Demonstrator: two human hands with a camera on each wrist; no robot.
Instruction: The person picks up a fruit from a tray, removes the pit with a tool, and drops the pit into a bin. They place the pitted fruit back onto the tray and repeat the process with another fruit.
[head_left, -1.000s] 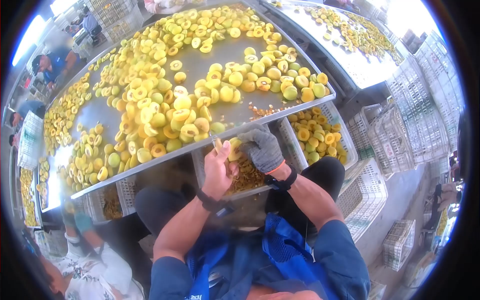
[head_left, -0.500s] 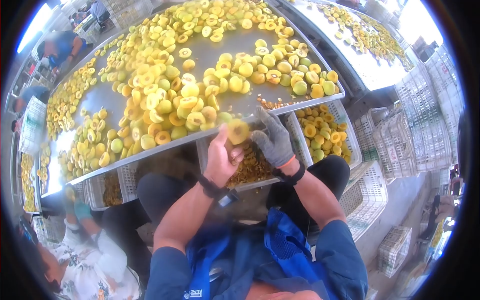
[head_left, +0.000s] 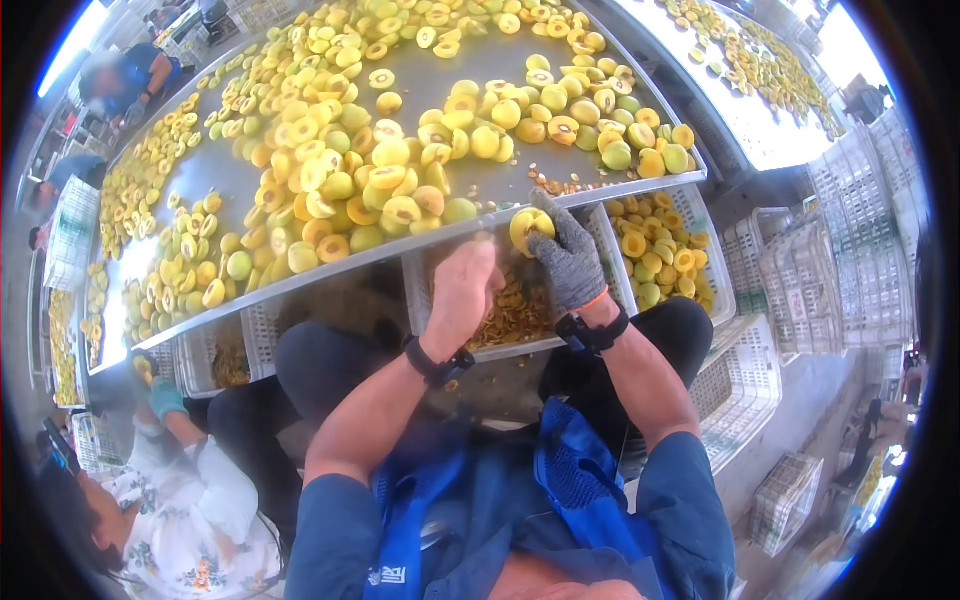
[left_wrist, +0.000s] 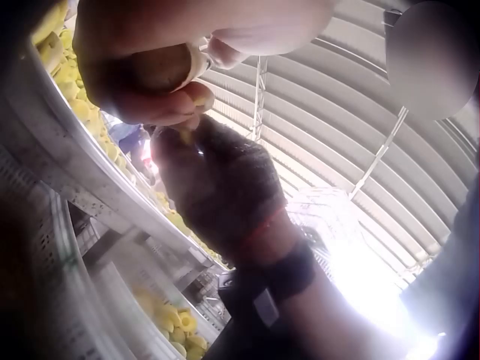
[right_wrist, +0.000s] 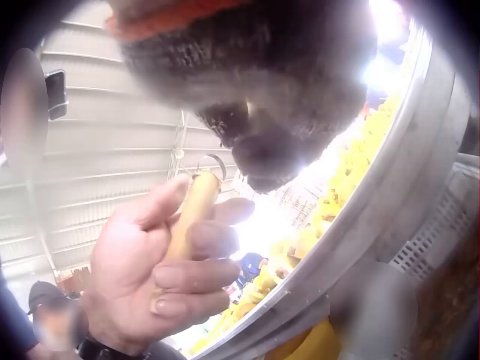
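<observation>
Fingers (right_wrist: 196, 279) of the bare left hand (head_left: 463, 292) are curled firmly round the pale yellow handle of a tool (right_wrist: 196, 210), its thin curved metal loop projecting past the thumb. The right hand (head_left: 572, 262), in a grey glove, is partly closed and grips a halved yellow fruit (head_left: 528, 232) just beside the left hand, in front of the table's edge. The glove hides the fruit in the right wrist view. Both hands are above a white crate (head_left: 414, 285) of brownish scraps (head_left: 515, 318), covering part of it. A raised metal rim (head_left: 350, 262) stands between them and the heaped fruit (head_left: 330, 170). Another crate (head_left: 722, 275), holding fruit halves, sits to the right; white crates (head_left: 880, 250) are stacked farther off.
</observation>
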